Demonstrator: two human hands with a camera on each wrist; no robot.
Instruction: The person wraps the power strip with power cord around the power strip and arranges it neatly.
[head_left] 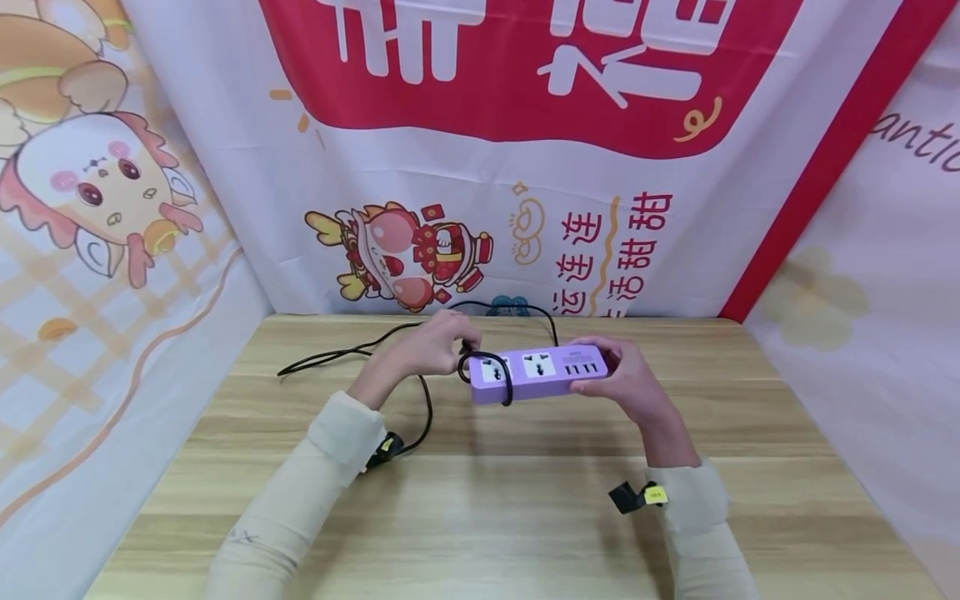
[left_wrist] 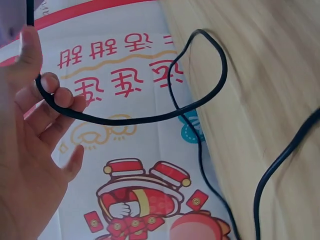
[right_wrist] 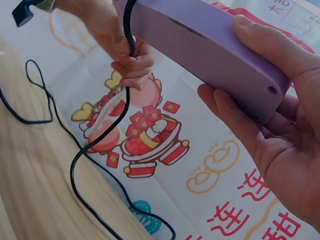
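Note:
A purple power strip (head_left: 551,386) with white sockets and several USB ports is held above the table, its socket face up. My right hand (head_left: 628,382) grips its right end, thumb on the near side and fingers at the far side. Around the left end passes a loop of black cable (head_left: 508,383). My left hand (head_left: 437,343) pinches this cable beside that end; in the left wrist view the cord (left_wrist: 125,121) runs across the curled fingers. The right wrist view shows the strip's plain long side (right_wrist: 200,47).
More cord (head_left: 322,358) trails leftward over the wooden table (head_left: 480,517) and arcs up behind the strip. Black straps with yellow labels (head_left: 655,495) hang at both cuffs. Printed cloth (head_left: 480,167) closes off the back and both sides.

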